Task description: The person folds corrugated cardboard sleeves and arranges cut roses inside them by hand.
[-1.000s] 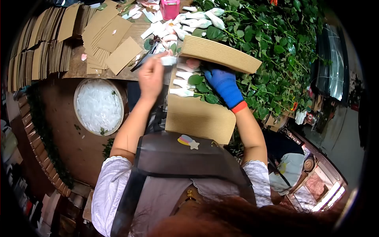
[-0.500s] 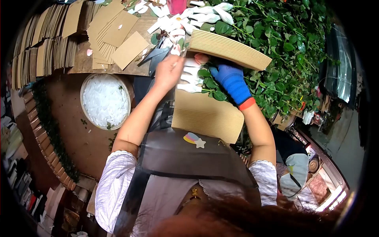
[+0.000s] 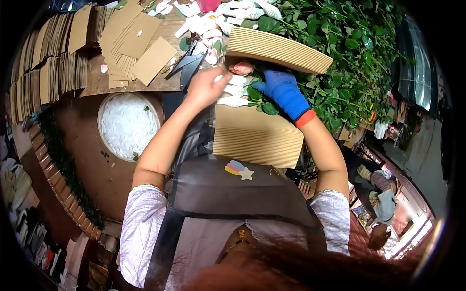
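My bare left hand (image 3: 208, 87) is closed with curled fingers at the left edge of the corrugated cardboard (image 3: 257, 145); what it pinches is hidden. Beside its fingertips lies a pink rose (image 3: 241, 67) with its bloom uncovered. Several rose heads in white netting (image 3: 233, 101) lie in a column just below it, leafy stems pointing right. My right hand (image 3: 283, 93), in a blue glove with an orange cuff, rests over the stems, its thumb towards the leaves. The raised cardboard flap (image 3: 279, 50) hides its other fingers.
Black-handled scissors (image 3: 187, 65) lie left of my left hand. Flat cardboard pieces (image 3: 141, 36) and stacked cardboard (image 3: 53, 53) cover the table's left. A tub of white pieces (image 3: 128, 126) stands below. Leafy stems (image 3: 349, 72) are heaped right. Another person (image 3: 383, 203) bends at lower right.
The view has shifted slightly. My left hand has edged right and down towards the netted heads. More of the pink rose shows, and the other person has come further into view.
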Action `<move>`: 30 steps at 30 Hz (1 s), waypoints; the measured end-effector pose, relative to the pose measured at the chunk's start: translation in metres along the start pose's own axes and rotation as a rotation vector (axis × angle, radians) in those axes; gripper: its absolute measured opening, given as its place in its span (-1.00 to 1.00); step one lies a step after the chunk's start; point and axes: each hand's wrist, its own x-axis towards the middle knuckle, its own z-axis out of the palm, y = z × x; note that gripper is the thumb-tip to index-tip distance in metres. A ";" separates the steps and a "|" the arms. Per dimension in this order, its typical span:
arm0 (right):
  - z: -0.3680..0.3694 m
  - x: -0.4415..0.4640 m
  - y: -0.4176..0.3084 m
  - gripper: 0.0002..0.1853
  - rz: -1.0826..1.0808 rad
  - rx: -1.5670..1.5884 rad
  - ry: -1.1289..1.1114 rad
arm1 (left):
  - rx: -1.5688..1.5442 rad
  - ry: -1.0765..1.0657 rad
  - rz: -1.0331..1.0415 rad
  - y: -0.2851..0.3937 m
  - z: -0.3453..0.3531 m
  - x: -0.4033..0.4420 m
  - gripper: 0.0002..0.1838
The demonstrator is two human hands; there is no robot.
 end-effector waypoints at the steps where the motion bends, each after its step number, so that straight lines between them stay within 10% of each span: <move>1: -0.002 0.001 -0.002 -0.11 0.035 -0.020 -0.031 | -0.085 0.061 -0.013 -0.011 -0.003 -0.003 -0.69; 4: -0.010 0.000 0.010 -0.08 -0.048 0.135 -0.100 | -0.276 0.271 0.055 -0.022 -0.039 -0.009 -0.80; 14: 0.002 -0.014 -0.006 0.00 -0.093 -0.060 0.039 | 0.080 -0.117 0.087 -0.002 -0.008 -0.019 -0.63; 18: -0.003 -0.009 -0.006 -0.13 -0.045 0.006 -0.062 | -0.219 -0.009 -0.188 -0.005 -0.038 -0.034 -0.71; 22: -0.028 -0.032 0.009 -0.35 -0.148 0.196 0.094 | -0.074 0.217 0.180 -0.029 -0.067 -0.046 -0.85; 24: -0.058 -0.056 0.000 -0.42 -0.059 0.261 0.098 | 0.086 -0.016 -0.087 -0.024 -0.075 -0.059 -0.72; 30: -0.025 -0.048 -0.031 -0.79 -0.338 -0.075 -0.152 | 0.236 -0.266 0.177 0.005 -0.042 -0.027 -0.57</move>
